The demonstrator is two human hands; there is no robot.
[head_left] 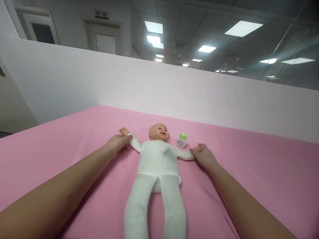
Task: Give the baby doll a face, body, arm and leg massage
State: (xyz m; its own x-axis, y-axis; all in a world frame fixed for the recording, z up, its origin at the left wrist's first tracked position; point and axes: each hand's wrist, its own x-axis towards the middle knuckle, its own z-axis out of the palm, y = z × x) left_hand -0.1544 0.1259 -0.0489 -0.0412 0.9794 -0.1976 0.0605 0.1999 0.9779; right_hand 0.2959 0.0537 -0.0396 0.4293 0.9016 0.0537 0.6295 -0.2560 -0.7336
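Observation:
A baby doll [159,159] in a white top and white trousers lies on its back on the pink surface [94,202], arms spread to both sides. My left hand [119,144] is closed on the sleeve end of the doll's arm at the left, just below its small fist. At the other side my right hand [203,155] grips the doll's other arm around the wrist, partly hiding the doll's hand. Beside the doll's head, to the right, stands a small clear bottle [181,142] with a green cap.
A white wall [159,86] rises behind the far edge of the pink surface. Above it is a glass pane with ceiling lights showing, and doors [106,38] stand at the upper left.

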